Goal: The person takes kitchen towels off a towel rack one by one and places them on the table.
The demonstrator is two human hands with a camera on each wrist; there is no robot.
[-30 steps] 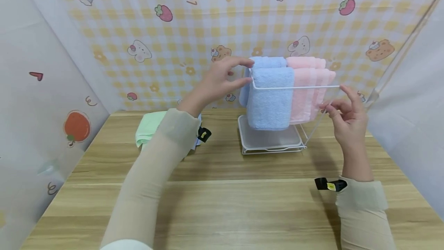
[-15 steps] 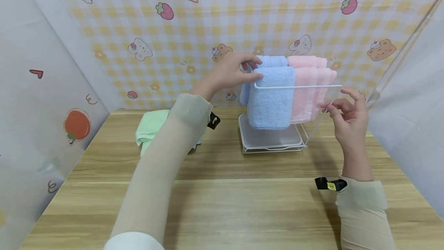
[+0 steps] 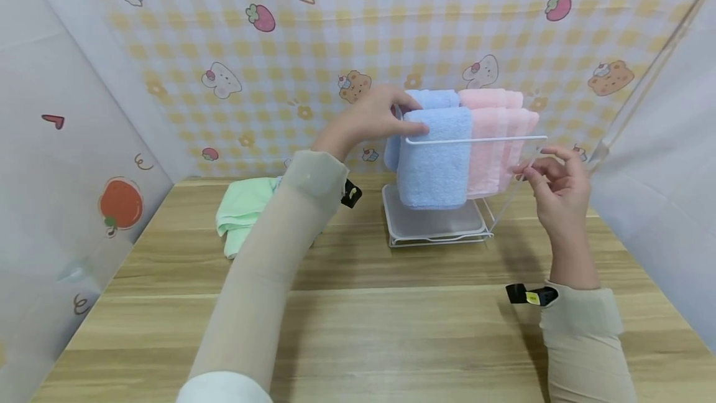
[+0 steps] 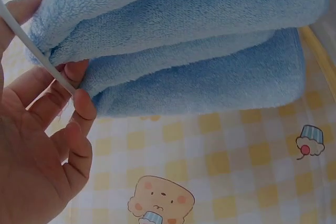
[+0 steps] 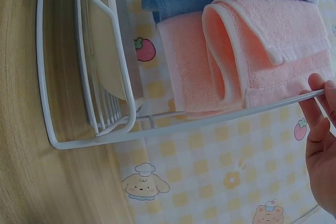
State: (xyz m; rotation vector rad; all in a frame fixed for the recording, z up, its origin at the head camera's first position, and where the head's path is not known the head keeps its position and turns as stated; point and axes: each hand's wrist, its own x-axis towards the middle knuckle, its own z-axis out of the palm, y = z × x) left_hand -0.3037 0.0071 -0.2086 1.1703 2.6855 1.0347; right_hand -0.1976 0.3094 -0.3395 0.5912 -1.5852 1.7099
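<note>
The right hand [image 5: 321,153] is pinching a white rack [image 5: 194,123].
Pink towels [image 5: 278,35] are hanging beside blue towels [image 5: 181,1].

A long, beige, close-fitting fabric sleeve [image 3: 252,272] is covering the left forearm, ending in a wide, paler grey-beige turned-back cuff [image 3: 317,180], and here a rounded white fabric sleeve edge [image 3: 224,389] is showing nearest the camera. A small, angular black wrist fitting [image 3: 352,194] is jutting out there, bearing a yellowish mark. Over on the right, a matching beige fabric sleeve [image 3: 586,359] is creasing softly below another broad, grey-beige cuff [image 3: 584,311], while a second black wrist fitting [image 3: 517,293] is displaying a bright yellow label [image 3: 532,298], its dark lettering staying too small to read.
</note>
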